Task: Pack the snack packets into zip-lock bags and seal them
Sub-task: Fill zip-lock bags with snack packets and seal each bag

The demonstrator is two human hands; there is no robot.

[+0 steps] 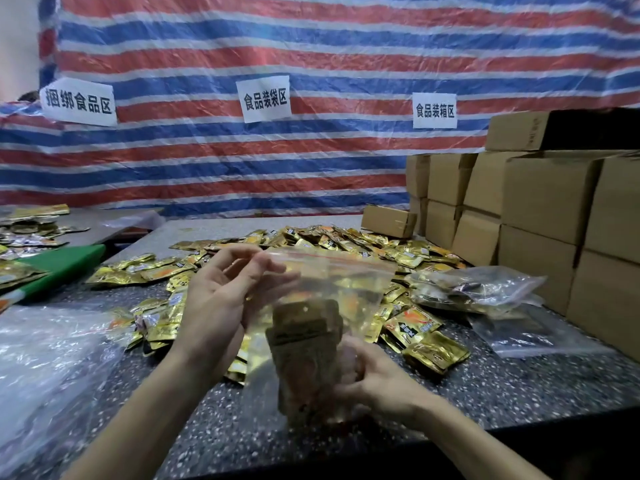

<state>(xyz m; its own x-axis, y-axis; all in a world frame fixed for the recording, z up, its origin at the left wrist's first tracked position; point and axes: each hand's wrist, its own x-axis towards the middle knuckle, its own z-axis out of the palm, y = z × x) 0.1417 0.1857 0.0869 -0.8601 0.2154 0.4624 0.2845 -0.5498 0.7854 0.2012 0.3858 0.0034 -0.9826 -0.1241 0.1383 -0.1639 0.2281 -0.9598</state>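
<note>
A clear zip-lock bag point(346, 282) with a red seal strip hangs above the speckled table point(502, 386). My left hand point(221, 299) pinches its upper left edge near the mouth. My right hand point(367, 372) grips a stack of brownish-gold snack packets point(304, 344), whose upper part sits inside the bag's mouth. A heap of gold snack packets point(346, 244) is spread over the table behind the bag.
Filled zip-lock bags point(474, 289) lie right of the heap. Stacked cardboard boxes point(540, 209) line the right side. A pile of clear plastic bags point(45, 358) sits at the left, with a green board point(65, 265) beyond. A striped tarp point(311, 150) hangs behind.
</note>
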